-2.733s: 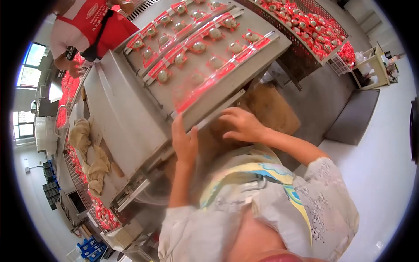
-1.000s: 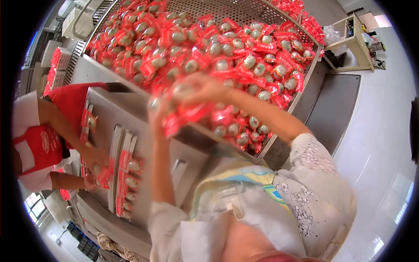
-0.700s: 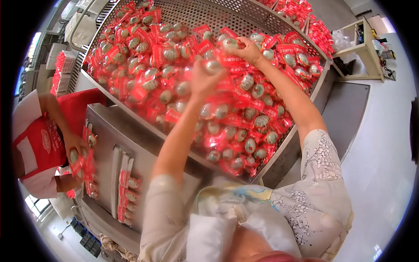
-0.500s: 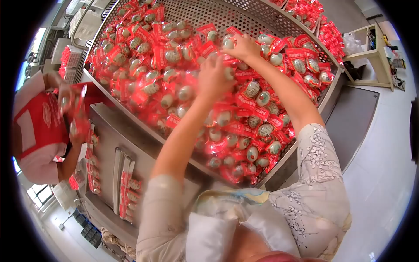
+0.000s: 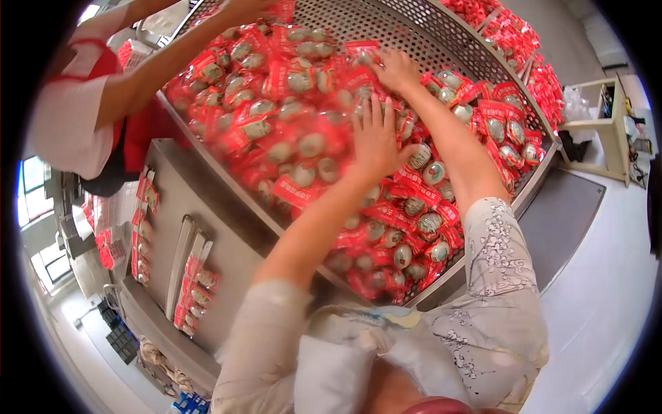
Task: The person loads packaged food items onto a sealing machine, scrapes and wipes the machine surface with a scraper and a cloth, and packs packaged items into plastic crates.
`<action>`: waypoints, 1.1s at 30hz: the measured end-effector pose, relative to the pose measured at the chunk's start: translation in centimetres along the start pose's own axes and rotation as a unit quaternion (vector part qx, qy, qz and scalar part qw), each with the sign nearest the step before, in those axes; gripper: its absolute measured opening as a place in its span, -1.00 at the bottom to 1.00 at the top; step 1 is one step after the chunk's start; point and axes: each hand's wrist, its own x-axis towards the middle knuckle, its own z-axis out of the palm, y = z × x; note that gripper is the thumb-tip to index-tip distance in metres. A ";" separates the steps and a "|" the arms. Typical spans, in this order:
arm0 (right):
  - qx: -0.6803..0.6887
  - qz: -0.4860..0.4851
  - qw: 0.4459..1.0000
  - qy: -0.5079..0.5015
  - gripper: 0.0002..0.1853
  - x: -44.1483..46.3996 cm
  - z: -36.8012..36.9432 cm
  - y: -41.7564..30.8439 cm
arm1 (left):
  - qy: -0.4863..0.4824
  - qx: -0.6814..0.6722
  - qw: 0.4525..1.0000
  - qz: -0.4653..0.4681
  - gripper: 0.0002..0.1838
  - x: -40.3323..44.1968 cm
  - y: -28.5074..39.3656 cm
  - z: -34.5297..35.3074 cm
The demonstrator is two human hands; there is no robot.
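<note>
A deep heap of egg packets (image 5: 312,145), greenish-grey eggs sealed in red and clear plastic, fills a perforated metal bin (image 5: 386,17). My left hand (image 5: 378,141) lies over the middle of the heap, fingers stretched out and thumb spread to the side, gripping nothing. Just beyond it, my right hand (image 5: 398,72) reaches to the upper part of the heap. Its fingers are bent onto a red egg packet (image 5: 362,48), and their tips are partly hidden. Packets left of my hands are smeared by motion.
At upper left, a co-worker's arm (image 5: 158,58) reaches over the bin's far corner. A metal table (image 5: 162,207) at left carries rows of egg packets (image 5: 196,300) beside a metal rail. More red packets (image 5: 517,41) lie beyond the bin; a wooden stand (image 5: 600,127) is at right.
My left hand has moved right and its fingers have spread. The co-worker, earlier holding packets beside the table, now leans over the bin. The view has shifted slightly.
</note>
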 end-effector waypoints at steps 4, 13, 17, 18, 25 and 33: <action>-0.042 -0.154 0.987 -0.009 -0.41 -1.8 0.9 -2.2 | 0.013 -0.072 0.997 -0.003 -0.04 -6.3 0.5 -4.6; 0.018 -0.116 0.993 0.014 -0.51 -3.4 -0.8 -3.5 | 0.132 -0.231 0.961 -0.082 -0.25 -25.2 -3.2 -13.4; -0.327 -0.078 0.940 -0.058 -0.48 -13.8 -4.9 -10.5 | 0.225 -0.220 0.933 -0.174 -0.32 -34.4 -7.7 -16.5; -0.318 -0.113 0.941 -0.017 -0.48 -14.3 -3.4 -8.0 | 0.251 -0.219 0.924 -0.188 -0.33 -36.8 -9.0 -17.6; 0.138 -0.298 0.943 0.053 -0.55 -20.7 -7.8 -31.1 | 0.355 0.291 0.836 -0.300 -0.31 -57.7 -23.2 -24.0; 0.183 -0.335 0.915 -0.130 -0.26 -40.0 2.3 -56.6 | 0.345 0.203 0.702 -0.589 0.19 -70.7 -35.5 -25.6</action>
